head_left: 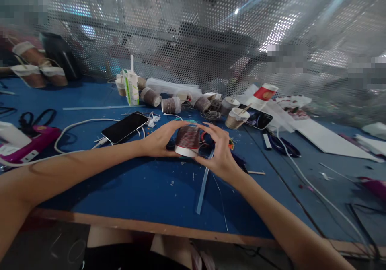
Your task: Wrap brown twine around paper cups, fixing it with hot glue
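Between both hands I hold a paper cup [187, 138], its side covered in brown with a white band at the lower, wider end. It looks upside down and tilted a little. My left hand [161, 139] curves round its left side, thumb low and fingertips on top. From the right, my right hand [219, 151] grips it the same way, with fingertips near the upper edge and thumb by the white band. Just behind the right hand lie dark and orange items, partly hidden. A clear flat strip [203, 190] and a thin loose thread [222, 205] lie on the blue table below the cup.
A phone [125, 127] on a white cable lies to the left, beside a magenta power strip [33, 141]. Several thread-wrapped cups [171, 105] and a drink carton [132, 88] stand along the perforated metal screen [144, 40]. Scissors [285, 146] and a second phone [257, 117] are right.
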The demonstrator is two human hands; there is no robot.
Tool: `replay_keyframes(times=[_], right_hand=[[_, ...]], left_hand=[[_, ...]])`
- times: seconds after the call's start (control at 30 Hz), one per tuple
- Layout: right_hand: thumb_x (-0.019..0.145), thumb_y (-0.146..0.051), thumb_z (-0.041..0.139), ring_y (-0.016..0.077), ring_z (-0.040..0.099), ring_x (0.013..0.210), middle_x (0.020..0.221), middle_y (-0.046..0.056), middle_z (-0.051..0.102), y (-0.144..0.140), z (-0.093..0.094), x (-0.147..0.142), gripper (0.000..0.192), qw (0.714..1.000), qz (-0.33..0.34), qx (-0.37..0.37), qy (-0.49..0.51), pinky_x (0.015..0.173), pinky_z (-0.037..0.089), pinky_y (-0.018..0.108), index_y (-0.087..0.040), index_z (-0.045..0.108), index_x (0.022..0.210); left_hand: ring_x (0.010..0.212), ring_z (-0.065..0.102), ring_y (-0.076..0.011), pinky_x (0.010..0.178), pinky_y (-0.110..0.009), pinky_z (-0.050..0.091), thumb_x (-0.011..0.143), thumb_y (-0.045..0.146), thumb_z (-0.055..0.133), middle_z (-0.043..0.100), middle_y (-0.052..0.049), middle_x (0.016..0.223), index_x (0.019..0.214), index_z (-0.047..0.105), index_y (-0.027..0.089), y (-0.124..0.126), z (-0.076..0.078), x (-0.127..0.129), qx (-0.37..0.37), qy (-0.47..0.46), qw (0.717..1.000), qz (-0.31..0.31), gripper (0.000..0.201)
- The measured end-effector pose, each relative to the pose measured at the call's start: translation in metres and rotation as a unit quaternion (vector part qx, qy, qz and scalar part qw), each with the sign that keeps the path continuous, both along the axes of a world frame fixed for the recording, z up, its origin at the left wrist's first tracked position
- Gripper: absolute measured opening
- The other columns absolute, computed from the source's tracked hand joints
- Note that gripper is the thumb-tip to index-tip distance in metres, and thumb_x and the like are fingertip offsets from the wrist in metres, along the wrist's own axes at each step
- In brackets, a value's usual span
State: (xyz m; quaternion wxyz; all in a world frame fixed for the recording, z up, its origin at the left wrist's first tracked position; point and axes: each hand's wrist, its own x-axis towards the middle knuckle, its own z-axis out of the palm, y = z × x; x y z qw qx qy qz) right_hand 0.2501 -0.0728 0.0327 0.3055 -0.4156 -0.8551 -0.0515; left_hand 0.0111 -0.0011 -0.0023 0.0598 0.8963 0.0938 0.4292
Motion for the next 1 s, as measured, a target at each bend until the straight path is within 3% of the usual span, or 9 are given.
replay_keyframes(times=[0.1,0.23,0.43,0.63,0.8,0.9,1.0], right_hand=[[0.084,-0.048,0.066,0.0383,0.042,0.136,0.150,0.016,0.042,-0.002,0.002,-0.002,0.080,1.000,-0.004,-0.015,-0.008,0.109,0.032,0.064,-0.030,0.021,0.149],[0.085,-0.043,0.065,0.0390,0.038,0.139,0.153,0.016,0.037,0.002,0.001,0.001,0.088,1.000,0.008,-0.014,-0.014,0.109,0.032,0.063,-0.031,0.010,0.153],[0.083,-0.038,0.064,0.0392,0.041,0.135,0.147,0.017,0.040,0.009,-0.004,0.011,0.084,1.000,0.004,-0.003,-0.029,0.109,0.032,0.061,-0.029,0.019,0.153],[0.085,-0.039,0.062,0.0385,0.044,0.131,0.144,0.015,0.044,0.005,-0.006,0.004,0.078,1.000,-0.001,0.014,-0.020,0.107,0.033,0.060,-0.031,0.021,0.151],[0.081,-0.050,0.067,0.0396,0.040,0.134,0.151,0.019,0.035,0.008,0.016,0.017,0.094,0.998,-0.004,-0.002,-0.055,0.109,0.031,0.061,-0.026,0.010,0.153],[0.069,-0.058,0.073,0.0389,0.050,0.122,0.135,0.018,0.046,0.019,0.030,0.048,0.093,0.994,-0.057,-0.059,-0.079,0.105,0.039,0.059,-0.021,0.031,0.143],[0.067,-0.060,0.071,0.0381,0.055,0.110,0.114,0.016,0.055,0.033,0.033,0.077,0.071,0.980,-0.094,-0.120,-0.130,0.097,0.046,0.058,-0.019,0.050,0.122]], left_hand=[[0.131,0.053,-0.0342,0.107,-0.055,0.049,0.081,0.046,0.073,0.052,-0.023,0.139,0.148,0.027,0.019,0.000,-0.001,0.002,0.006,-0.024,1.000,0.017,0.086],[0.130,0.054,-0.0318,0.106,-0.054,0.051,0.079,0.043,0.076,0.053,-0.020,0.135,0.144,0.035,0.021,0.001,-0.005,0.002,-0.022,-0.066,0.998,-0.006,0.080],[0.129,0.053,-0.0317,0.105,-0.054,0.051,0.073,0.048,0.080,0.047,-0.017,0.136,0.145,0.031,0.026,0.000,-0.005,0.000,-0.107,-0.084,0.990,-0.042,0.090],[0.131,0.049,-0.0351,0.107,-0.057,0.048,0.072,0.048,0.080,0.047,-0.020,0.139,0.147,0.029,0.021,-0.004,0.002,-0.002,-0.089,-0.014,0.996,-0.016,0.095],[0.133,0.047,-0.0339,0.109,-0.056,0.044,0.078,0.044,0.076,0.044,-0.017,0.137,0.142,0.032,0.024,0.001,-0.003,0.001,-0.043,-0.112,0.992,0.027,0.081],[0.136,0.041,-0.0310,0.113,-0.053,0.041,0.077,0.052,0.075,0.034,-0.013,0.138,0.142,0.023,0.029,0.009,-0.010,0.000,-0.032,-0.234,0.971,0.045,0.086],[0.137,0.037,-0.0285,0.114,-0.049,0.040,0.079,0.059,0.070,0.024,-0.011,0.140,0.142,0.014,0.033,0.019,-0.016,-0.001,-0.053,-0.275,0.957,0.077,0.089]])
